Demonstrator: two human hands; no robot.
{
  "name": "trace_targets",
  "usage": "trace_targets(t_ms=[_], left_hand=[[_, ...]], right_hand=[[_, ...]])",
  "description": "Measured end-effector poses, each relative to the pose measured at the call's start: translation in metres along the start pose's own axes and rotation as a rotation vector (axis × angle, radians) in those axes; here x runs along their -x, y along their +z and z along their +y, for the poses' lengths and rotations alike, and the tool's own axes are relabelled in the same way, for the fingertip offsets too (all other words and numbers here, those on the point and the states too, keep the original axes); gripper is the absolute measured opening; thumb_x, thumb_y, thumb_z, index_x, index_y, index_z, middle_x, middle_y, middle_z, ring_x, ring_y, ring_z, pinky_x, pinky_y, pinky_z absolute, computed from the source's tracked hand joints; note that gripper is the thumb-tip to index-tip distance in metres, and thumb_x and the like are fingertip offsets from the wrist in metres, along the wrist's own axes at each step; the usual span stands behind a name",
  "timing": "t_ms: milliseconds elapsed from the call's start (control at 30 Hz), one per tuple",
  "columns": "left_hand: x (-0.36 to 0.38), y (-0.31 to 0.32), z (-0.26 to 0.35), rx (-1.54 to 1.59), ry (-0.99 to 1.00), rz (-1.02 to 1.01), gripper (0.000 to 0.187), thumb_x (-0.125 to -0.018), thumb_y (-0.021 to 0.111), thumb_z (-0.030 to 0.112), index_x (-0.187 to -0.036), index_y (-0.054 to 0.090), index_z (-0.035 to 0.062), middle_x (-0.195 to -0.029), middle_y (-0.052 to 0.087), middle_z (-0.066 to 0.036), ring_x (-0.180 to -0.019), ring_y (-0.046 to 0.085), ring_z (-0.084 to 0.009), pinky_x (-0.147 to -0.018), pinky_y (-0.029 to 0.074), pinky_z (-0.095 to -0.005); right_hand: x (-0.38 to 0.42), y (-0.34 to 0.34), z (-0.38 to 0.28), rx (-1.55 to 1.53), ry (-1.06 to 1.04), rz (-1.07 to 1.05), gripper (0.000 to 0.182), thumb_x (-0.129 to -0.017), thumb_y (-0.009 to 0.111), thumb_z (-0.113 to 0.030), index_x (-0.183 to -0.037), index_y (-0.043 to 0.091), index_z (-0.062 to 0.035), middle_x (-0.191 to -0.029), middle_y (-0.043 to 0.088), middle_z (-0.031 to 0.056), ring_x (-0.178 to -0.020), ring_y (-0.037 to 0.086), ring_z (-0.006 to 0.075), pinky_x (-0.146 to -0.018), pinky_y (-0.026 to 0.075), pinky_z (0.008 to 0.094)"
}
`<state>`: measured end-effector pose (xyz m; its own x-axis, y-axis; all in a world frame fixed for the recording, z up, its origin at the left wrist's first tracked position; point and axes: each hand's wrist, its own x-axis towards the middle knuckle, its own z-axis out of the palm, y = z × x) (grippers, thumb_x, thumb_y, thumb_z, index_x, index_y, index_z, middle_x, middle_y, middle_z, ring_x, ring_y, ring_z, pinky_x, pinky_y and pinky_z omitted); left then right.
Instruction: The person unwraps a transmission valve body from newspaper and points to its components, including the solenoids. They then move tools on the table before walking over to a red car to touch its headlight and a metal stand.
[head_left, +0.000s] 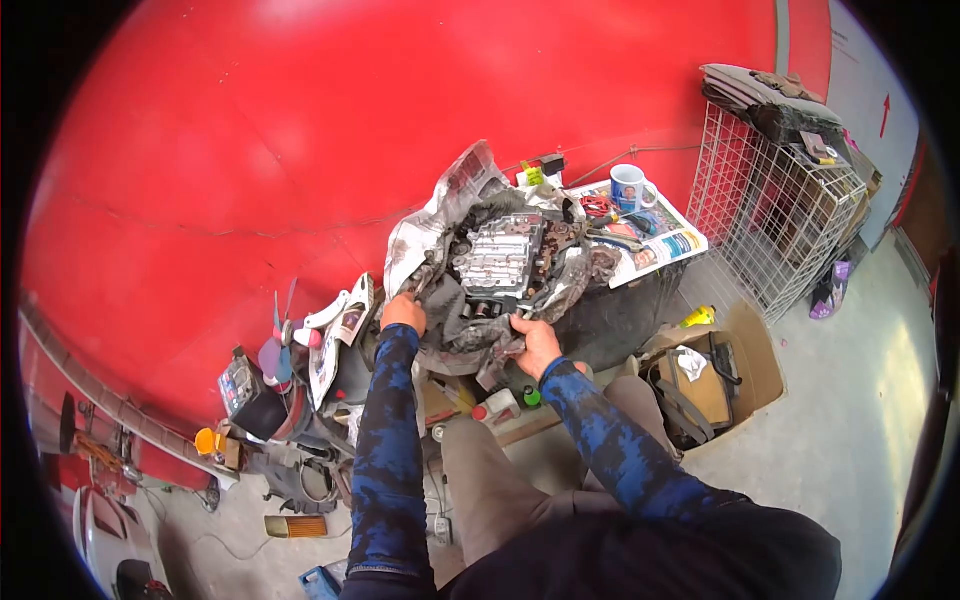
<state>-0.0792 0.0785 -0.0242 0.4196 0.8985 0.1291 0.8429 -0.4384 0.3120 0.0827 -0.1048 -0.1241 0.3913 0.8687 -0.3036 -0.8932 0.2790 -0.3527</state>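
Observation:
A grey metal engine part [497, 258] with a ribbed top lies in a nest of dirty dark cloth and crumpled newspaper. My left hand [404, 313] is closed on the edge of the dirty cloth [447, 300], at the lower left of the part. At the lower right, my right hand [537, 345] grips the same bundle near its front edge, thumb on top. Rust-brown areas show on the part's right side. Parts of the fingers of both hands are hidden by the cloth.
To the right are a mug [627, 188] on a newspaper [660, 247], a wire cage [775, 200] and a cardboard box [757, 365]. A fan [275, 358] and a dark battery-like box [250, 398] stand at the left. A red wall rises behind.

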Motion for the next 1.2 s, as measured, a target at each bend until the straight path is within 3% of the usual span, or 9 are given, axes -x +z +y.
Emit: trace_targets(t_ms=[133,300,600,667,700,867,933,1033,1200], left_hand=[[0.022,-0.027,0.003,-0.063,0.119,-0.006,0.033,-0.093,0.063,0.027,-0.113,0.07,0.0014,-0.105,0.069,-0.029,-0.106,0.065,-0.045,-0.094,0.05,-0.0497],[0.085,-0.028,0.014,-0.1,-0.057,-0.095,0.031,-0.095,0.06,0.022,-0.119,0.066,0.0029,-0.105,0.071,-0.026,-0.105,0.067,-0.0422,-0.093,0.052,-0.0513],[0.091,-0.03,0.024,-0.158,-0.205,-0.029,0.037,-0.085,0.06,0.009,-0.122,0.057,0.0035,-0.111,0.07,-0.022,-0.106,0.067,-0.0409,-0.092,0.053,-0.0496],[0.091,-0.035,0.029,-0.12,0.036,0.335,0.037,-0.078,0.065,0.001,-0.114,0.058,0.0025,-0.119,0.063,-0.02,-0.109,0.062,-0.0399,-0.091,0.053,-0.0469],[0.086,-0.039,0.03,-0.037,0.068,0.297,0.051,-0.077,0.068,-0.001,-0.127,0.057,0.0036,-0.124,0.057,-0.02,-0.118,0.056,-0.0386,-0.098,0.048,-0.0469],[0.05,-0.033,0.044,0.25,0.461,0.277,0.056,-0.081,0.069,0.001,-0.135,0.054,0.0051,-0.136,0.054,-0.02,-0.126,0.052,-0.0415,-0.105,0.044,-0.047],[0.014,-0.001,0.033,0.197,0.44,0.288,0.055,-0.086,0.067,0.007,-0.139,0.052,0.0075,-0.137,0.054,-0.02,-0.126,0.052,-0.0415,-0.106,0.043,-0.0485],[-0.023,0.036,0.022,0.185,0.224,0.228,0.055,-0.093,0.063,0.016,-0.145,0.048,0.01,-0.139,0.054,-0.021,-0.127,0.052,-0.0421,-0.108,0.042,-0.0493],[-0.056,0.08,-0.003,0.265,0.025,0.012,0.056,-0.097,0.057,0.028,-0.15,0.044,0.0112,-0.144,0.052,-0.021,-0.132,0.049,-0.0414,-0.111,0.041,-0.0482]], right_hand=[[0.015,-0.019,-0.019,0.107,-0.08,0.027,0.013,-0.092,0.065,0.0,-0.104,0.068,0.0017,-0.096,0.069,0.0096,-0.084,0.068,0.0257,-0.08,0.056,0.0453],[0.047,-0.03,-0.046,0.395,-0.239,0.017,0.02,-0.088,0.07,0.0,-0.108,0.07,0.001,-0.1,0.072,0.0051,-0.089,0.067,0.0178,-0.084,0.052,0.0355],[0.047,-0.044,-0.055,0.406,-0.146,0.039,0.021,-0.089,0.069,-0.001,-0.11,0.069,0.0019,-0.103,0.072,0.0078,-0.091,0.068,0.0206,-0.085,0.053,0.0386],[0.061,-0.052,-0.063,0.413,-0.05,0.07,0.02,-0.089,0.068,-0.001,-0.109,0.069,0.0026,-0.102,0.072,0.0094,-0.091,0.069,0.0219,-0.084,0.055,0.0404],[0.065,-0.061,-0.063,0.405,-0.048,0.101,0.02,-0.089,0.068,-0.001,-0.109,0.068,0.0032,-0.102,0.072,0.0098,-0.09,0.069,0.0233,-0.084,0.055,0.0405],[0.074,-0.134,-0.065,0.378,0.061,0.262,0.026,-0.095,0.063,-0.016,-0.116,0.067,-0.0011,-0.109,0.071,0.0091,-0.097,0.07,0.0247,-0.086,0.058,0.0465],[0.089,-0.135,-0.071,0.411,0.069,0.312,0.027,-0.096,0.063,-0.018,-0.116,0.066,-0.001,-0.108,0.072,0.0093,-0.095,0.07,0.0245,-0.085,0.058,0.0448],[0.107,-0.125,-0.085,0.652,-0.028,0.292,0.023,-0.094,0.065,-0.015,-0.111,0.066,0.0006,-0.094,0.069,0.0056,-0.069,0.064,0.0157,-0.06,0.054,0.031],[0.113,-0.105,-0.096,0.633,-0.101,0.232,0.022,-0.096,0.06,-0.008,-0.114,0.061,0.0054,-0.102,0.068,0.011,-0.085,0.068,0.0201,-0.074,0.058,0.0355]])
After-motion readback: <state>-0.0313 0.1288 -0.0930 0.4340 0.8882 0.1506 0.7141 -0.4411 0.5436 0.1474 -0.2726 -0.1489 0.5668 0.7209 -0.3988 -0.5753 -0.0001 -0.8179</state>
